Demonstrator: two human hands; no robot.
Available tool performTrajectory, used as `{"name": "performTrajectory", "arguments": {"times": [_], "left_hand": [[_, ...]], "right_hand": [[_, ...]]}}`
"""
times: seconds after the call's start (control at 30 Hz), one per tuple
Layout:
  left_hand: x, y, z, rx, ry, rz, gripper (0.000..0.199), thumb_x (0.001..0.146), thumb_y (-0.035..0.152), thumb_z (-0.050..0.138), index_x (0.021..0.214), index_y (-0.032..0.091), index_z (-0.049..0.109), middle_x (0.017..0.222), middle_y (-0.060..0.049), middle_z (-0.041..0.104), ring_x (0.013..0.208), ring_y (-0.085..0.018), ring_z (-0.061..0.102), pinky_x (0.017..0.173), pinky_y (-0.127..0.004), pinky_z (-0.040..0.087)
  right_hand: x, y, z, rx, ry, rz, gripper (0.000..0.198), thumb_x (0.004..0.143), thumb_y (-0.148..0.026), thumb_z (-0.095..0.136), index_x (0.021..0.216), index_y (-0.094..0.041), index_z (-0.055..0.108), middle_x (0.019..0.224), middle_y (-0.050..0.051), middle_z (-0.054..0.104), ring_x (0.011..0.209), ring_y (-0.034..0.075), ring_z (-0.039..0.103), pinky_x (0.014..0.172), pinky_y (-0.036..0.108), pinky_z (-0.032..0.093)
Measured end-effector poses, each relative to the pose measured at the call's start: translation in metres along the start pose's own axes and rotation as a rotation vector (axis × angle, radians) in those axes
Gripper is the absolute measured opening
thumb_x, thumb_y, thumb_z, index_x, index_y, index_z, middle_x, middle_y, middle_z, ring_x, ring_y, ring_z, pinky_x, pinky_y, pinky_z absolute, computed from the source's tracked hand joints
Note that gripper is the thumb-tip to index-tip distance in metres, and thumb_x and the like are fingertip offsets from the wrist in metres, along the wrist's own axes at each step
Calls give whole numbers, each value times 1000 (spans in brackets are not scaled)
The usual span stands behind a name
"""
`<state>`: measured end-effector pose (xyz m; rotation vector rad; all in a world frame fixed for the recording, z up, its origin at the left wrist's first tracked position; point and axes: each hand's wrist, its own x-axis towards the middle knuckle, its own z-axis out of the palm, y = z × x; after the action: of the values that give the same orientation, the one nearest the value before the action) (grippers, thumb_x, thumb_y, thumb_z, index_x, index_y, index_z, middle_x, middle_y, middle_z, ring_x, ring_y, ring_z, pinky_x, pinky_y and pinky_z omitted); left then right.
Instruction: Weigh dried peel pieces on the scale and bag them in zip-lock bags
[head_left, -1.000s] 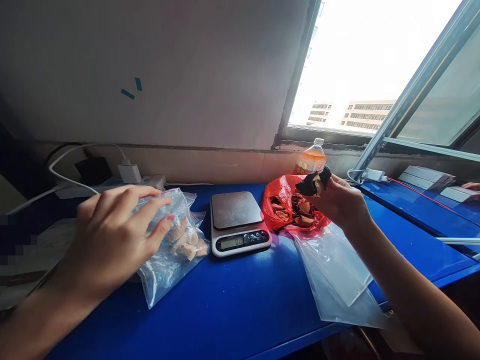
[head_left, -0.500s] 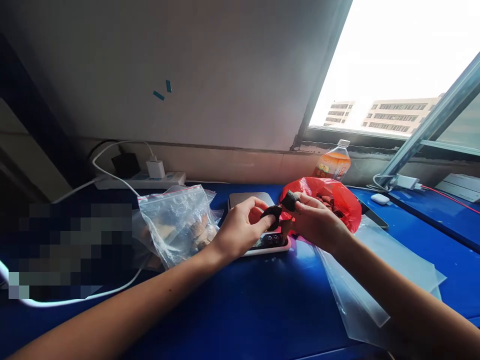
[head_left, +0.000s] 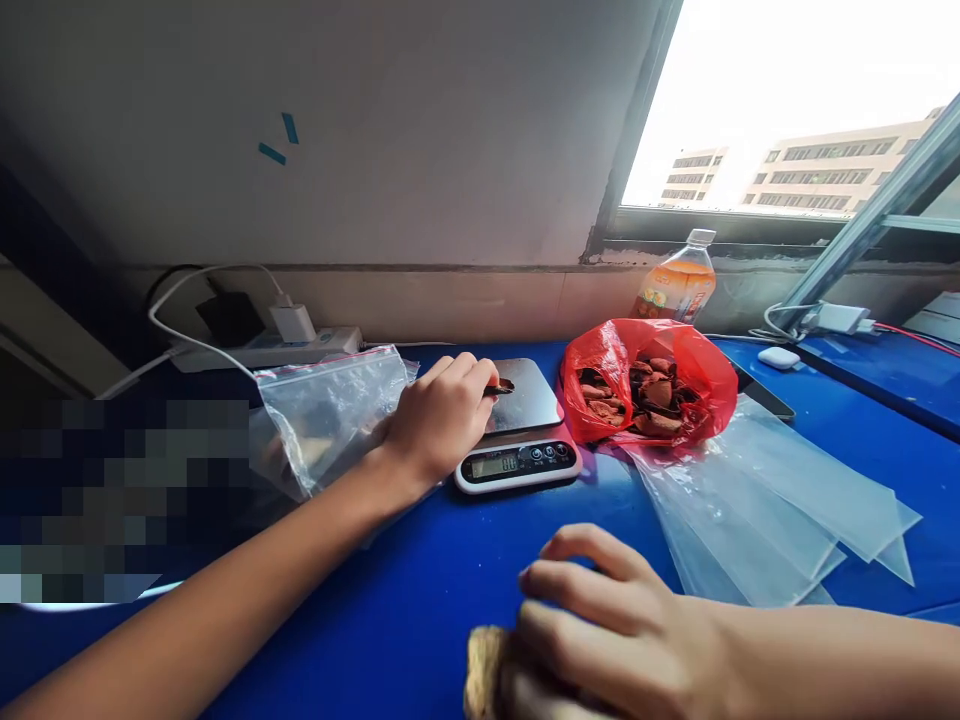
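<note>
The hands, together over the scale (head_left: 519,465) half a second ago, are now apart. The left hand (head_left: 442,415) pinches a dark piece (head_left: 504,386) at the scale's plate; whether they touch, I cannot tell. The right hand (head_left: 607,630) is now toward the front edge of the blue surface (head_left: 360,640), fingers curled round a pale-edged piece (head_left: 484,670). Near the back edge, the red bag (head_left: 712,380) stands open, full of brownish chunks (head_left: 656,392). Left of the scale, a clear zip bag (head_left: 337,385) holds pale pieces, partly hidden by the left arm.
</note>
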<state>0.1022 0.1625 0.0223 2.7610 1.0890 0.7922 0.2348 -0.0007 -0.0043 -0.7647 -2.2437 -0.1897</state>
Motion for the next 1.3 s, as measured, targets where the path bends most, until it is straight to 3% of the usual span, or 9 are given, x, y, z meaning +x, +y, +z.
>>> {"name": "performTrajectory", "arguments": {"times": [0.1,0.37,0.47,0.57,0.77,0.9,1.03,1.17,1.3], "left_hand": [[2,-2,3,103,-25,52,16,89,15,57,99,20,68,101,-7,67,100,-29,59,83,-39,48],[5,-29,-5,120,-126,215,37,87,7,49,113,23,70,114,-6,65,105,-23,59,93,-34,50],[-13,-39,-15,121,-59,222,38,91,10,41,119,16,67,118,-11,63,109,-26,57,98,-41,48],[-37,-43,-24,131,13,269,35,95,17,40,122,14,64,119,-12,62,111,-28,58,97,-46,49],[-62,-16,-40,77,111,393,26,96,16,46,114,15,64,114,-11,63,109,-27,57,93,-45,49],[-64,1,-44,0,145,459,21,95,13,48,110,16,63,108,-8,65,105,-23,59,92,-38,48],[-60,-3,-42,-31,178,393,18,95,15,48,103,17,65,99,-6,68,98,-21,61,89,-34,49],[-55,-9,-39,-50,171,337,19,94,17,48,98,17,66,95,-5,70,93,-20,63,85,-32,51],[-55,-7,-39,-57,156,345,19,93,16,49,96,18,67,90,-4,70,90,-19,64,82,-30,52]], "right_hand": [[-2,5,9,-44,-105,-97,17,94,-17,47,94,-17,64,73,4,62,66,16,54,63,33,45],[23,75,-18,-319,170,299,29,93,-10,46,115,-19,64,96,10,63,84,18,60,74,31,51],[35,102,-13,-468,-86,466,25,93,-14,48,105,-14,70,97,13,63,85,22,58,78,37,50],[44,114,-9,-420,-345,533,29,98,-26,46,89,-15,71,94,13,66,91,25,57,86,41,48],[42,84,-53,-369,24,516,31,101,-35,40,103,-17,66,101,10,69,101,23,57,89,37,45],[18,56,-80,-288,-394,518,24,98,-38,49,100,-20,65,94,7,68,84,20,62,74,34,48],[-5,51,-65,-248,-649,547,18,91,-23,57,107,-17,61,100,10,68,86,23,65,76,36,51],[-8,60,-39,-67,-562,520,30,85,-2,47,111,-14,56,99,11,68,85,19,65,74,32,52],[-1,64,-41,-63,-332,500,27,92,-8,44,115,-17,54,98,8,67,86,17,64,75,31,51]]}}
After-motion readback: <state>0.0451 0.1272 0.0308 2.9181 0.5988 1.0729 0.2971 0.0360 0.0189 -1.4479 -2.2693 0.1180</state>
